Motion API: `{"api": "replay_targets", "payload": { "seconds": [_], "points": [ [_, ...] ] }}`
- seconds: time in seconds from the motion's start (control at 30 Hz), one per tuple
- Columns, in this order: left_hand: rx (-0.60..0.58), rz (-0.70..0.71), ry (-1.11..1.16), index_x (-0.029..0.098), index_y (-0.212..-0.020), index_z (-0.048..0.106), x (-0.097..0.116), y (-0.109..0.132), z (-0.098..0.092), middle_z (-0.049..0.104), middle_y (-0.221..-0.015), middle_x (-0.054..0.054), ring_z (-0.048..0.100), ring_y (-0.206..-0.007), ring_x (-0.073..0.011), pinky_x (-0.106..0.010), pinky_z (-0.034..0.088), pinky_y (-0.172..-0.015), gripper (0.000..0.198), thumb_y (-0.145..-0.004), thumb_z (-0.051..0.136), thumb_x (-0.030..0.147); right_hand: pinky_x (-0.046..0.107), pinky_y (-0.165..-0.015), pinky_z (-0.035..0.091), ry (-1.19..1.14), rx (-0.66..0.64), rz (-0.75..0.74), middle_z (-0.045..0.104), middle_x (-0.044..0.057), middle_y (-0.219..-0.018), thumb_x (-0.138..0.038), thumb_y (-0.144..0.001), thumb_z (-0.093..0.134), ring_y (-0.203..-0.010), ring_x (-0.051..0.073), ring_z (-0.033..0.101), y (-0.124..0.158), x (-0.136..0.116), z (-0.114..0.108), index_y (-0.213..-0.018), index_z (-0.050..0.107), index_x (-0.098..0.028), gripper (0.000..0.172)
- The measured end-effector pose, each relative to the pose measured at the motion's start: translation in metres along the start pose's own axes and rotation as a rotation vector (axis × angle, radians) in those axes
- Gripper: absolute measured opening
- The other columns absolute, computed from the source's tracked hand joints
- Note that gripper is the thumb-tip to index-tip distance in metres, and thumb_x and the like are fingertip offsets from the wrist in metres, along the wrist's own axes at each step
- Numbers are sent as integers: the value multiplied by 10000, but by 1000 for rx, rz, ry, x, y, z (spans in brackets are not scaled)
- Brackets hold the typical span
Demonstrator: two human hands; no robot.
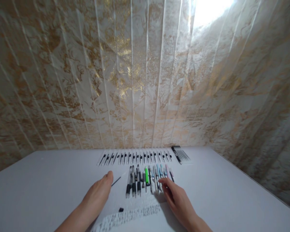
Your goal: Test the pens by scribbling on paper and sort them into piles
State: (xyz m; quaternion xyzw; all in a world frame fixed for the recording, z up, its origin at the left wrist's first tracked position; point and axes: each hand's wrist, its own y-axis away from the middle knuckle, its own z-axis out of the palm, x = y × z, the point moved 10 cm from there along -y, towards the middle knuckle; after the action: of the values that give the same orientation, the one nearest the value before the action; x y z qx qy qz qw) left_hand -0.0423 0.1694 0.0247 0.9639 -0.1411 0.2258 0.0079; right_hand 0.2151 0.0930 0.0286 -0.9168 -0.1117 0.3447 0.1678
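Observation:
My left hand (100, 190) is closed at the left of the pen row, palm side hidden. A thin dark stick like a pen refill (116, 181) juts from its fingers toward the upper right. My right hand (176, 195) hovers over the right part of the row, fingers bent and slightly apart, index fingertip beside the white pens (156, 183); no held thing shows. Several clear pens with black grips (133, 185) lie at the row's left end. A bright green pen (146, 175) lies mid-row, with light blue pens (158, 170) and a pink pen (167, 170) farther right.
Behind them runs a line of clear pen tubes with black parts (132, 158). A pack of black pens (181, 155) lies at the back right. Nearer me are a small black cap-like piece (121, 209) and a paper with handwriting (135, 214). A gold-patterned curtain (135, 80) borders the white table (50, 180).

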Motion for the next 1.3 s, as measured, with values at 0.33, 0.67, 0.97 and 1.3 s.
{"api": "replay_targets", "payload": {
  "seconds": [0.33,0.67,0.97,1.3],
  "points": [
    [-192,331,354,242,-845,397,80,47,23,549,-788,21,532,-681,-159,-235,372,-629,30,-873,409,234,175,-377,348,-984,-205,267,512,-49,-692,-597,-780,635,-434,62,398,-6,-45,40,-1082,536,-192,514],
    [-160,300,696,259,-953,368,110,64,10,594,-888,-28,564,-771,-184,-272,420,-742,179,-967,353,436,209,-428,402,-740,244,100,572,-14,-616,-516,-899,545,-430,81,483,-11,-60,-70,-792,607,-169,368],
    [-192,360,751,263,-957,360,116,70,15,567,-851,-6,559,-758,-175,-270,418,-742,233,-986,317,490,205,-436,415,-752,88,75,617,10,-640,-500,-924,509,-464,92,486,-2,-73,-33,-838,615,-181,347],
    [-117,388,1130,262,-1080,343,102,50,-30,553,-816,22,484,-745,-155,-288,388,-725,266,-985,406,502,230,-578,458,-473,-215,16,613,4,-841,-191,-880,554,-628,119,533,-15,-92,15,-1212,522,-223,335]
  ]
}}
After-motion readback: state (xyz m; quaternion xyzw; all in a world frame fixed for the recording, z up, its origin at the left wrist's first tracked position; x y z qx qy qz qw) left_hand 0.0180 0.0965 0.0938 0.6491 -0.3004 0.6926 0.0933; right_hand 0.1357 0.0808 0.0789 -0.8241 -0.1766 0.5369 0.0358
